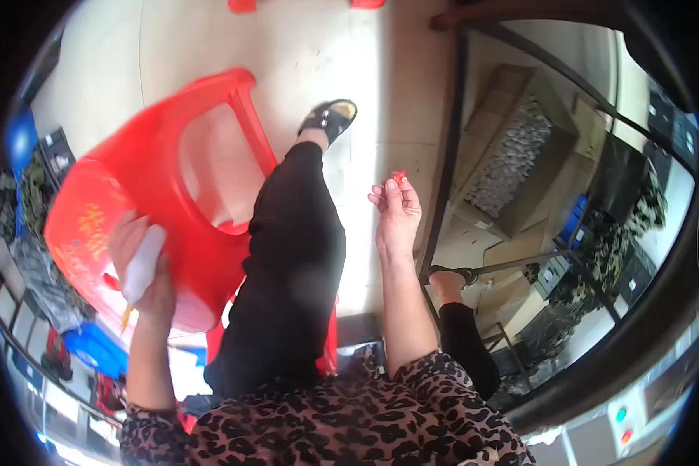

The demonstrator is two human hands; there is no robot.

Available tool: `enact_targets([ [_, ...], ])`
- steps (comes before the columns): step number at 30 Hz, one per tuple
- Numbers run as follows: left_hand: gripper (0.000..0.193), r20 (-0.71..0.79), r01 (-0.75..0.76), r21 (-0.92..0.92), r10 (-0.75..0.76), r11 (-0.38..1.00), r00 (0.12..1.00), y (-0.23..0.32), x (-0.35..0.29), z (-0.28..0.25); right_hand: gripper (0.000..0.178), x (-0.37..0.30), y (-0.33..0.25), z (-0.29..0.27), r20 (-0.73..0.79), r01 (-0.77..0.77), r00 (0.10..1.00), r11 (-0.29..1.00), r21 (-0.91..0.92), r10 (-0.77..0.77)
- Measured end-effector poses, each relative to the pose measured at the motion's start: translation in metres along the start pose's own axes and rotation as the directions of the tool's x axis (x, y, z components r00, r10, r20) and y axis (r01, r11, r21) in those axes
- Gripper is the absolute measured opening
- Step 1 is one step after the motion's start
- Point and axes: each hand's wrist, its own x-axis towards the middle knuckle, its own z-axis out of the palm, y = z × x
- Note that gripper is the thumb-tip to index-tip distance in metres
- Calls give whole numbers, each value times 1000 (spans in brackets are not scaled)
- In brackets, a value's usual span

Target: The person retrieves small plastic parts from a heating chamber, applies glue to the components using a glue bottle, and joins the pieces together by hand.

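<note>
Right of center frame, the right hand [397, 211] pinches a small red piece [400, 177] (likely light and stiff, best held by fingertips); at left, the left hand [161, 295] grasps a blurred white object [144, 266].

Bright light [365, 85] streaks the pale tiled floor [287, 46] between a red plastic chair [151, 167] and a dark frame [447, 147].

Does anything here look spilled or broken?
Nothing clearly stands out: the right hand pinches a small red piece, small whitish pieces lie inside the open brown cardboard box, and the red plastic chair looks intact.
</note>
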Motion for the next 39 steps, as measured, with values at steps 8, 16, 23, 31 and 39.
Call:
enact_targets([
  [8, 26, -79, 19, -176, -33, 984, 996, 23, 10, 8, 37, -168, -146, -4, 225, 468, 851, 880, 84, -474],
  [16, 25, -117, -199, -254, 175, 946, 978, 44, 8, 2, 39, -336, -212, -110, 22, 915, 328, 311, -257, -945],
  [23, 16, 127, -375, -493, 491, 785, 862, 190, -44, 24, 36, -402, -228, -275, -412, 543, -115, 290, -788, -904],
  [31, 20, 239, -508, -662, 797, 551, 554, 306, -112, 21, 38, -414, -158, -213, 31, 684, 605, 500, -531, -795],
  [39, 28, 291, -463, -758, 873, 459, 391, 343, -139, 35, 38, -396, -105, -197, 129, 803, 459, 348, -483, -879],
])
